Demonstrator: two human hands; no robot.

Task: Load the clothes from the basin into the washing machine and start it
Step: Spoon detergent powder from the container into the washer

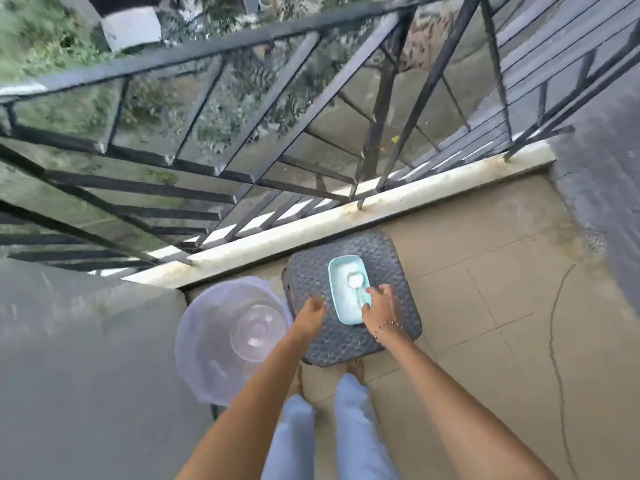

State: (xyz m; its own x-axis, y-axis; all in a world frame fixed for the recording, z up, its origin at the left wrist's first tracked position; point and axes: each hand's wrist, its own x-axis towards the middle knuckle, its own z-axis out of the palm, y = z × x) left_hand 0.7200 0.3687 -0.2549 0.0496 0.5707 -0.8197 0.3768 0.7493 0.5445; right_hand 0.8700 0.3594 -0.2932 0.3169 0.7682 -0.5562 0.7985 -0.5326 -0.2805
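Two hands [313,311] [379,301] by upright-running tub [349,289] (scoop [356,284] lengthwise)

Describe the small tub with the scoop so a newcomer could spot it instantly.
Find the black metal balcony railing; just inside its pale kerb stands a dark grey woven stool. On top sits the light blue rectangular plastic tub, holding white powder and a matching scoop, with the right hand at its edge. Unlike the round translucent basin to the left, it is small and opaque.

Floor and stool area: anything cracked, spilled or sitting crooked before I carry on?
A long crack runs down the floor tiles right of the dark stool. No spill shows; the turquoise tub sits flat on it.
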